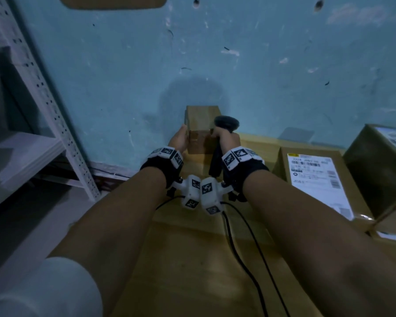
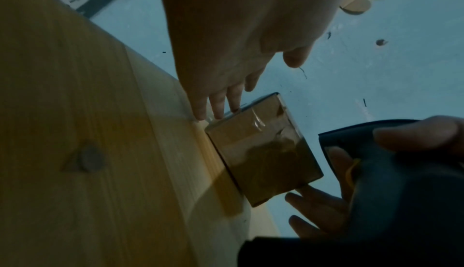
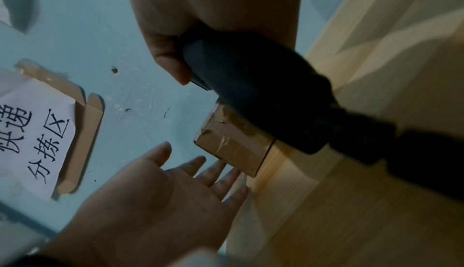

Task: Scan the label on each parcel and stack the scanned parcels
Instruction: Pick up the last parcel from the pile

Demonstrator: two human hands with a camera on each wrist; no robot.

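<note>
Evidently squaring up: left hand (image 1: 178, 140), fingers straight, steadies the small parcel (image 1: 200, 131) against the wall; right hand (image 1: 226, 138) grips the scanner (image 1: 225, 122), some fingers brace the parcel's other side.

Small parcel (image 1: 200, 129) on large box (image 1: 192, 248), labelled box (image 1: 316, 179) right.
</note>
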